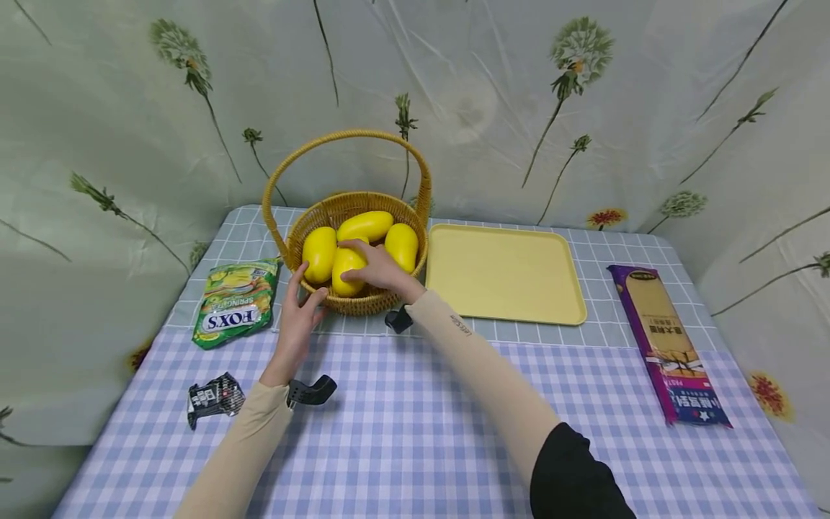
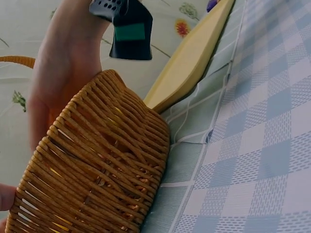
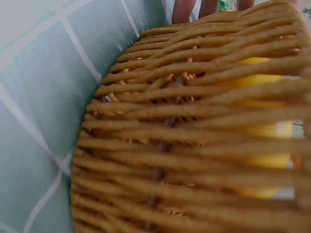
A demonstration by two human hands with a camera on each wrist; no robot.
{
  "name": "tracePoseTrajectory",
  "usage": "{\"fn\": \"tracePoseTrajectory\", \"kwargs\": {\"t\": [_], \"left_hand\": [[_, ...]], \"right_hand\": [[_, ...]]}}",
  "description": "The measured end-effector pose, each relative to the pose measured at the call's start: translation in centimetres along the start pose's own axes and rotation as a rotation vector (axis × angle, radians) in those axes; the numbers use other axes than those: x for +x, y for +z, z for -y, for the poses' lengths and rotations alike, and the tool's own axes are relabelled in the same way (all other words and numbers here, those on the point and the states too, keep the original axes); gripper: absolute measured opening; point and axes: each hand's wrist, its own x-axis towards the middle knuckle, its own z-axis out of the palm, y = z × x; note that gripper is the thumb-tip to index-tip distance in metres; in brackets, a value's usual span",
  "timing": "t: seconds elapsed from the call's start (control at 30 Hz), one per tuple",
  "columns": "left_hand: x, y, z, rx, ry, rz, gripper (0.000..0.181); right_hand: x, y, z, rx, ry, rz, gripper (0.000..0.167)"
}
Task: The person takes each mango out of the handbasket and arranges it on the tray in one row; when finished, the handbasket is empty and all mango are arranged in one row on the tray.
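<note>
A wicker basket (image 1: 363, 304) with a tall arched handle holds several smooth yellow mangoes. My right hand (image 1: 379, 269) reaches over the rim and grips the front mango (image 1: 348, 268), its thumb and fingers spread across that fruit. Other mangoes lie around it: one at the left (image 1: 320, 254), one behind (image 1: 366, 225) and one at the right (image 1: 402, 246). Against the basket's left front side rests my left hand (image 1: 298, 321), fingers fairly straight and touching the rim. The left wrist view shows a left fingertip (image 2: 6, 198) against the weave. In the right wrist view, the basket wall (image 3: 194, 131) hides my right hand.
Right of the basket lies a yellow tray (image 1: 506, 274). A green FOX'S bag (image 1: 236, 303) and a small black packet (image 1: 215, 398) lie on the left. A purple pasta packet (image 1: 668, 346) is at the far right. Floral curtain stands behind the checked tablecloth (image 1: 415, 418).
</note>
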Motion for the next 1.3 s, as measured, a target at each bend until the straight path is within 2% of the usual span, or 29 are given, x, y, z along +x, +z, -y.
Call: {"fn": "tracePoseTrajectory", "kwargs": {"t": [0.3,0.5,0.6,0.73,0.9,1.1,1.3], "left_hand": [[0.0,0.2,0.0,0.004,0.027,-0.016,0.062],[-0.1,0.2,0.3,-0.007,0.057,-0.021,0.06],[-0.2,0.2,0.4,-0.008,0.071,-0.021,0.059],[-0.2,0.2,0.5,-0.005,0.076,-0.026,0.059],[-0.2,0.2,0.5,0.004,0.077,-0.037,0.058],[-0.2,0.2,0.6,-0.005,0.094,-0.024,0.059],[-0.2,0.3,0.6,-0.005,0.094,-0.022,0.059]], "right_hand": [[-2.2,-3.4,-1.0,0.097,-0.128,-0.05,0.058],[-5.0,-6.9,-3.2,0.269,-0.167,-0.063,0.059],[-6.3,-8.6,-4.7,0.306,-0.185,-0.074,0.06],[-7.6,-10.3,-7.0,0.309,-0.157,-0.117,0.061],[-8.6,-10.9,-10.0,0.292,-0.068,-0.163,0.061],[-8.6,-10.2,-12.5,0.192,0.048,-0.104,0.062],[-8.1,-9.6,-12.6,0.069,0.06,-0.064,0.061]]}}
